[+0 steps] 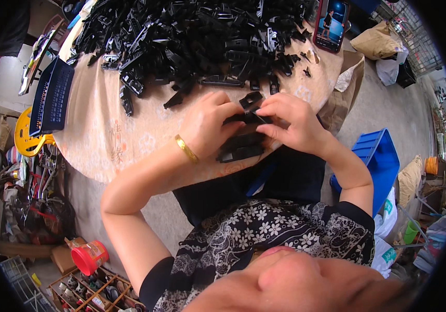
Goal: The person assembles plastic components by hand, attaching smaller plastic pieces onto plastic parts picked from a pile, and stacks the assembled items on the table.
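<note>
Near the front edge of the round table, both my hands pinch a small black plastic part [251, 118] between them. My left hand [210, 125], with a gold bangle on its wrist, grips one end; my right hand [293, 124] has thumb and fingers closed on the other. My fingers cover much of the part. Just below it lie larger black plastic pieces [241, 147] on the cloth. Beyond my hands, another small black piece [250, 99] rests on the table. A large heap of black plastic parts [181, 44] spreads over the far side.
A patterned beige cloth [93, 125] covers the table. At the far right stands a phone [331, 25] with a lit screen. A dark blue basket [52, 96] and yellow stool [23, 132] are left; a paper bag [343, 88] and blue crate [376, 161] are right.
</note>
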Available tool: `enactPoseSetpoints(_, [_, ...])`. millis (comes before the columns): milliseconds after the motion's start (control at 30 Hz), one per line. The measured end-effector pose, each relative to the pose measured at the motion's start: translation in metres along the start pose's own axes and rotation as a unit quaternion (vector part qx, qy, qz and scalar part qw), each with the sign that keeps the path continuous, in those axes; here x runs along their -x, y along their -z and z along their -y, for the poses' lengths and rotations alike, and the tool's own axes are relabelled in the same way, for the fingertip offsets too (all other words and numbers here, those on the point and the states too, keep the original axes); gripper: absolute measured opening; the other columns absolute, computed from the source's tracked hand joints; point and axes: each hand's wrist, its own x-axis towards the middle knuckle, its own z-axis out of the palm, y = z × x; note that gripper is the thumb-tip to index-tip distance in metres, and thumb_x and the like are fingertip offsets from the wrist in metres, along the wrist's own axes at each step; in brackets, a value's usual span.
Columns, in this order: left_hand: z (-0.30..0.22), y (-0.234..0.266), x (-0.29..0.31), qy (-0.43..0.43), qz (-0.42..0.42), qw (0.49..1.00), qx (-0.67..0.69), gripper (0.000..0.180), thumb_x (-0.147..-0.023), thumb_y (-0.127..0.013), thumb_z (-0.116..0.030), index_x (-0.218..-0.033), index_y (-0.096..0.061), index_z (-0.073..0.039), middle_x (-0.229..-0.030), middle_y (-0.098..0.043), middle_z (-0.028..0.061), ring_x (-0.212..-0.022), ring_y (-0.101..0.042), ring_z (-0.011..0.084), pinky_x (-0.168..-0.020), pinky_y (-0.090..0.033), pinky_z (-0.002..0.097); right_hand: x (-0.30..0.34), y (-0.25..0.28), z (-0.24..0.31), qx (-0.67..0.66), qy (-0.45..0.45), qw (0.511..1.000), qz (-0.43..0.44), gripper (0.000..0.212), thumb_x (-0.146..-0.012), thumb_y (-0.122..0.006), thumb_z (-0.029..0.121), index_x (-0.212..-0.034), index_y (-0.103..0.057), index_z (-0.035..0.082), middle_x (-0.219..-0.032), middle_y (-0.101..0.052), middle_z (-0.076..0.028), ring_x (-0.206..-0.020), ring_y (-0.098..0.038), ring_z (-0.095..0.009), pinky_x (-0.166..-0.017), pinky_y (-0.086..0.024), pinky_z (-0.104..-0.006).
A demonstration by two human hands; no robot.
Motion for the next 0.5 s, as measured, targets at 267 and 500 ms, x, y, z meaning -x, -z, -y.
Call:
enactPoseSetpoints(267, [-0.003,0.009,0.0,-0.012,0.027,1.0,0.003,0.027,-0.067,-0.074,-0.006,-0.093,-0.067,-0.007,-0.083,-0.056,0.0095,-0.082,-0.057,0.0297,-0.072,-0.048,0.0372,-0.003,0.005,0.003,-0.02,-0.039,0.999,-0.014,0.029,-0.073,-0.072,0.005,-0.101,-0.065,0.002,-0.094,-0.065,-0.012,-0.082,-0.059,-0.029,-0.073,-0.049,-0.0357])
enactPoseSetpoints(500, [-0.001,0.014,-0.002,0.06,0.047,0.997,-0.01,0.021,-0.067,-0.073,-0.005,-0.087,-0.065,-0.004,-0.081,-0.057,0.0097,-0.078,-0.058,0.0287,-0.069,-0.048,0.0368,-0.002,0.009,0.003,0.077,-0.013,0.996,0.035,0.032,-0.069,-0.071,0.005,-0.1,-0.066,0.002,-0.089,-0.062,-0.009,-0.086,-0.056,-0.027,-0.075,-0.047,-0.0366])
